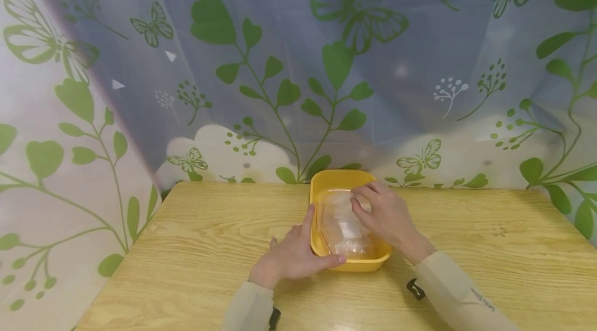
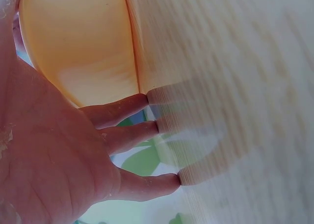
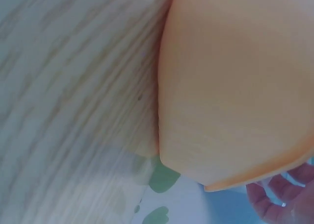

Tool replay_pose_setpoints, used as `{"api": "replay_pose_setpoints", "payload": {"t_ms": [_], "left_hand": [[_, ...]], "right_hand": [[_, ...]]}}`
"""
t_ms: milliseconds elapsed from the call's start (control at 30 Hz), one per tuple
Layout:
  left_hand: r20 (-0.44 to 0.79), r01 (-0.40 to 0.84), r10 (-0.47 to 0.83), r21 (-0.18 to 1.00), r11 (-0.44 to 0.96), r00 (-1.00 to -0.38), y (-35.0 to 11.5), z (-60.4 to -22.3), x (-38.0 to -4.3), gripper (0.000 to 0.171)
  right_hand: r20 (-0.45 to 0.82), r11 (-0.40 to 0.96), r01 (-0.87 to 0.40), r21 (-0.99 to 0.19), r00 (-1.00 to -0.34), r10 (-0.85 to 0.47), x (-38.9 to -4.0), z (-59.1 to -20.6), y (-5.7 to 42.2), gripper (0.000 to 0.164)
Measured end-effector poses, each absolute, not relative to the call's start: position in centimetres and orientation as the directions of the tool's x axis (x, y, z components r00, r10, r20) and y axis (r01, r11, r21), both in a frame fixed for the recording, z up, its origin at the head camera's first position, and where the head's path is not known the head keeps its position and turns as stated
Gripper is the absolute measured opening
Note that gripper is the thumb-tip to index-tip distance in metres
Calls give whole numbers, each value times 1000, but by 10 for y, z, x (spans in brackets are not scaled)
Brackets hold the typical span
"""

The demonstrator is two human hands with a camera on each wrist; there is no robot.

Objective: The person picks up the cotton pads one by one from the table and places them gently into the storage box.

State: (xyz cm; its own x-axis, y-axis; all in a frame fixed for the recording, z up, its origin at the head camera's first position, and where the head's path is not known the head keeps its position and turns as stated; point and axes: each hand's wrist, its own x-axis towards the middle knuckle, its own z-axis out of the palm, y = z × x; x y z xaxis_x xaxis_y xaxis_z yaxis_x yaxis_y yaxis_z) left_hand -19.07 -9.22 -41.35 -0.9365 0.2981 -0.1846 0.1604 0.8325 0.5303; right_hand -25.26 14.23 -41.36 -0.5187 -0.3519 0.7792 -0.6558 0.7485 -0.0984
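A yellow plastic basin (image 1: pixel 351 265) stands on the wooden table against the curtain, with clear, shiny plastic packaging (image 1: pixel 347 230) inside it. My left hand (image 1: pixel 294 253) steadies the basin's near left side, its thumb across the front rim. In the left wrist view, its straight fingers (image 2: pixel 130 136) reach past the basin wall with their tips on the table. Over the basin's right part, my right hand (image 1: pixel 384 214) bends its fingers down at the packaging's far edge. Whether those fingers pinch the plastic is hard to see; in the right wrist view they show only partly above the rim.
The wood-grain table (image 1: pixel 224 232) spreads to both sides of the basin. Behind it hangs a blue and white curtain (image 1: pixel 280 113) printed with green leaves and butterflies, meeting the table's back edge. Dark straps show at both wrists.
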Motion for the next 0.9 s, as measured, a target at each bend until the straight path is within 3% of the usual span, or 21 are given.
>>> {"api": "replay_pose_setpoints", "payload": {"t_ms": [100,600,900], "left_hand": [[-187,158,296,531,833,-937,-92,-413,-190,128],[-184,165,299,521,837,-936,-92,-416,-191,127],[-171,171,296,515,840,-940,-92,-418,-193,127]], "right_hand": [[782,773,-629,-87,-524,-339,-253,-414,140,14],[613,816,-560,-146,-699,-370,-245,-412,136,47],[539,807,-527,-266,-776,-329,-241,-406,140,40]]}}
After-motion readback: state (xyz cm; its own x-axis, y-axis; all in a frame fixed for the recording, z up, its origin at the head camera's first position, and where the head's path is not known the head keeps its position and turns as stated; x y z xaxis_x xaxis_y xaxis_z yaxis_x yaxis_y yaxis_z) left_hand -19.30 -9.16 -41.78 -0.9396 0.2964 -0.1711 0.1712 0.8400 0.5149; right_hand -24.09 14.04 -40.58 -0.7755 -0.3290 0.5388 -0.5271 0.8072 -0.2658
